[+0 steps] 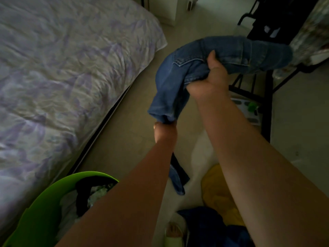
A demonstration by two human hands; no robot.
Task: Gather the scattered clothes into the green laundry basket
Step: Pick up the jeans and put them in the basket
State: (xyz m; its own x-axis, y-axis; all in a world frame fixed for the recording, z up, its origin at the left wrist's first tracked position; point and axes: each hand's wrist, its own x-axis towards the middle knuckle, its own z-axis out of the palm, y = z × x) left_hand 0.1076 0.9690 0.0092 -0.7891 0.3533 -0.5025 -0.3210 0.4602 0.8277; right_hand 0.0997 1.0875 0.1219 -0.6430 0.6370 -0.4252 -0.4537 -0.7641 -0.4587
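Step in hand looks like lifting the jeans (210,65) clear of the chair (267,82) at 2 o'clock; one leg trails down past the forearms toward 6 o'clock, so next it needs bunching up and swinging down-left into the green basket (53,196) at 7 o'clock beside the bed (62,59), already part-filled with clothes. Right hand (211,77), near centre, fingers curled tight, clamped round a wad of denim; left hand (164,131) just below at 6 o'clock of it, pinching the hanging fold, fingers mostly hidden by cloth. Yellow and blue clothes (217,193) still lie on the floor at 5 o'clock.
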